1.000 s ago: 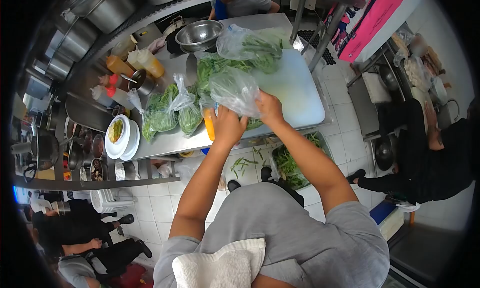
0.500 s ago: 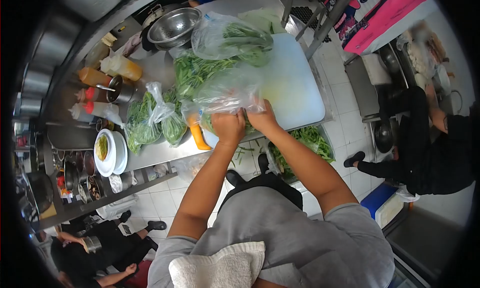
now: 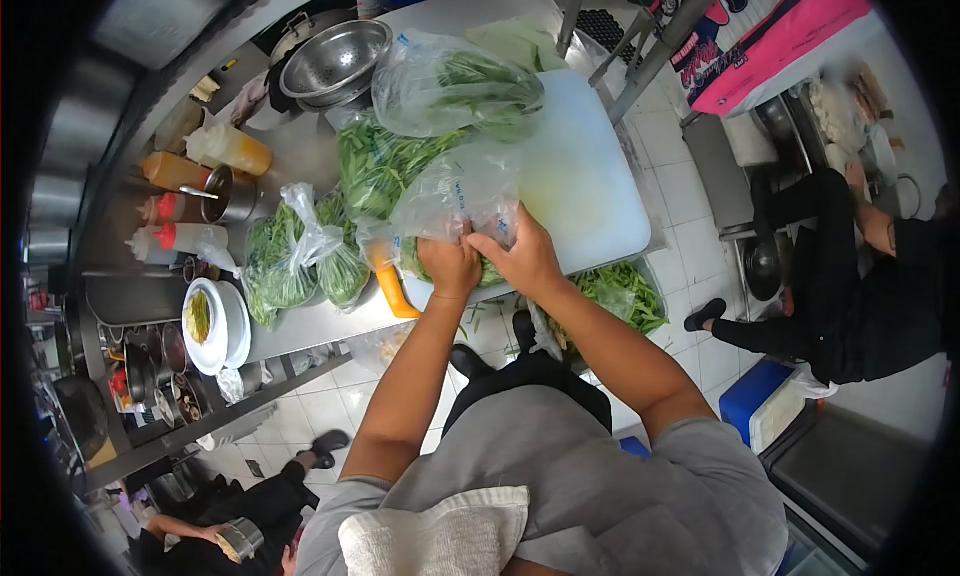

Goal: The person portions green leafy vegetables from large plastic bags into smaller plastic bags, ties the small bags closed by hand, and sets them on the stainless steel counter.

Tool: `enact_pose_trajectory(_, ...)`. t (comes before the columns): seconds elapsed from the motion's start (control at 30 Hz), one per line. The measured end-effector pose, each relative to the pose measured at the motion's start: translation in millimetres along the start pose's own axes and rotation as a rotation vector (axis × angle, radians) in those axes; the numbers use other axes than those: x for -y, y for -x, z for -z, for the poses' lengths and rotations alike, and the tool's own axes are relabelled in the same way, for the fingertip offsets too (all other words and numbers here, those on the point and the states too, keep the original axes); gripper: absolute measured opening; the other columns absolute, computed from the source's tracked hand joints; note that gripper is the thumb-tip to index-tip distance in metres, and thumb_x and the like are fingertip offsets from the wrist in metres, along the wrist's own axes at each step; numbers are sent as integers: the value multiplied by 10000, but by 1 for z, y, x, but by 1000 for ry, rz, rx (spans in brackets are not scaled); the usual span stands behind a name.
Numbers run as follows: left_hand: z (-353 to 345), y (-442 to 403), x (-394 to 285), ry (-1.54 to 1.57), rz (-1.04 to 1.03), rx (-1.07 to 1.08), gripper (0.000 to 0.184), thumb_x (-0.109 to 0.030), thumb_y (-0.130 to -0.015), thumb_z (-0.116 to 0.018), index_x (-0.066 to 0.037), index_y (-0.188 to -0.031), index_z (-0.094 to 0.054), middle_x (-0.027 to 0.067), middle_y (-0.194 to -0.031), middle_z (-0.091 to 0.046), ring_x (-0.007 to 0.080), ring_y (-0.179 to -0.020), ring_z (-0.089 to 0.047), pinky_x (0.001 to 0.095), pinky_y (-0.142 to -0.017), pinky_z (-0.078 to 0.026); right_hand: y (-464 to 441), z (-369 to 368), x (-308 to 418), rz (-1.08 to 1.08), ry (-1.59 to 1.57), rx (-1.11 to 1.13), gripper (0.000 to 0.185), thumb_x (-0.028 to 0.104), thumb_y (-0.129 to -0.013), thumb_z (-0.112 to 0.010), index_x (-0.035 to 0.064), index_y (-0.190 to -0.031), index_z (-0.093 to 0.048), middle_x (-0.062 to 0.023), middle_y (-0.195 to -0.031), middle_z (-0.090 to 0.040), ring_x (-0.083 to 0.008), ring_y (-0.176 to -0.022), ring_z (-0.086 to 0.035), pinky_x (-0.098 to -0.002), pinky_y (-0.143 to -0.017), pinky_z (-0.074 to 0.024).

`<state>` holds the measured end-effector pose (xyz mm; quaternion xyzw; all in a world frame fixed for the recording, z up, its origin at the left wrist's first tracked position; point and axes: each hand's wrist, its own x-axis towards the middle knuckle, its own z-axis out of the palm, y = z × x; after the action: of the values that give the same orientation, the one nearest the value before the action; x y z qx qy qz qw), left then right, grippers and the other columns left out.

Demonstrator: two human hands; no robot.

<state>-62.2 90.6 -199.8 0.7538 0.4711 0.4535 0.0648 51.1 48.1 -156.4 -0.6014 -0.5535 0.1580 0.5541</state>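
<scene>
Bag of clear plastic point(image 3: 458, 191): I see the left hand point(image 3: 449, 266) clamped on it, the right hand point(image 3: 526, 254) touching it, thumb spread; whether it grips, I cannot tell.

Glossy thin plastic bag point(image 3: 450, 191), shiny metal colander point(image 3: 336, 62), rough cloth towel point(image 3: 435, 534)

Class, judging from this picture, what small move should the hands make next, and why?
Perhaps spread the clear bag at its near edge, since the left hand and right hand are close together there, with leafy greens lying beside it.
</scene>
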Motion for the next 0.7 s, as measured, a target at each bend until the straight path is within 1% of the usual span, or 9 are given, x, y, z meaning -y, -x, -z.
enact_pose_trajectory(0.03,0,0,0,3,-1,-9,140,-107,-817,-544,-10,-873,-628,181,-870,-617,395,-828,-557,458,-746,-416,-2,0,5,10,3,1,352,353,-785,-649,13,-860,-593,-153,-875,-615,-345,-722,-594,-398,-659,-468)
enact_pose_trajectory(0.1,2,4,-1,169,271,41,161,-110,-841,-509,-2,-877,-622,190,-885,-613,410,-826,-548,453,-745,-416,-1,0,14,-35,216,99,334,350,-803,-622,25,-880,-601,-146,-925,-603,-362,-727,-598,-426,-652,-475)
enact_pose_trajectory(0.2,9,2,2,276,354,111,191,-141,-864,-493,8,-894,-610,198,-889,-605,419,-823,-541,444,-739,-418,-1,-15,11,-166,406,292,274,287,-852,-559,44,-961,-624,-155,-939,-621,-374,-786,-589,-422,-681,-475)
enact_pose_trajectory(0.3,12,-6,2,239,396,88,208,-173,-857,-519,11,-912,-598,195,-902,-600,411,-851,-540,423,-733,-436,-4,-25,-5,-92,375,152,326,344,-864,-525,38,-833,-636,-175,-810,-631,-387,-694,-595,-445,-614,-479)
enact_pose_trajectory(0.4,39,-23,-22,219,76,121,228,-209,-842,-555,2,-917,-596,185,-915,-596,380,-915,-538,434,-808,-417,-2,-22,-20,-63,320,68,370,363,-871,-514,28,-774,-639,-205,-747,-623,-398,-690,-591,-456,-622,-473)
enact_pose_trajectory(0.43,42,-21,-23,215,85,115,228,-209,-842,-555,2,-917,-596,185,-915,-596,380,-915,-538,434,-808,-417,-3,-19,-19,-59,318,79,370,363,-871,-514,28,-774,-639,-205,-747,-623,-398,-690,-591,-456,-622,-473)
enact_pose_trajectory(0.5,48,-19,-19,-172,-143,159,237,-224,-842,-576,-12,-948,-597,172,-977,-594,338,-941,-542,447,-888,-370,-7,-20,-17,-174,308,84,415,370,-880,-502,4,-733,-631,-229,-731,-612,-415,-679,-583,-470,-629,-465)
enact_pose_trajectory(0.63,23,9,-12,-125,139,97,209,-199,-862,-535,1,-896,-584,133,-884,-588,301,-875,-546,445,-894,-335,-9,-14,-11,-257,224,140,469,378,-889,-484,-25,-685,-612,-241,-662,-589,-417,-625,-565,-458,-606,-449)
enact_pose_trajectory(0.7,14,14,-12,-140,126,42,177,-164,-867,-509,-1,-879,-578,110,-849,-580,285,-866,-538,420,-905,-314,-7,-14,-16,-323,151,148,474,375,-892,-480,-29,-679,-607,-234,-642,-584,-405,-603,-559,-447,-591,-441)
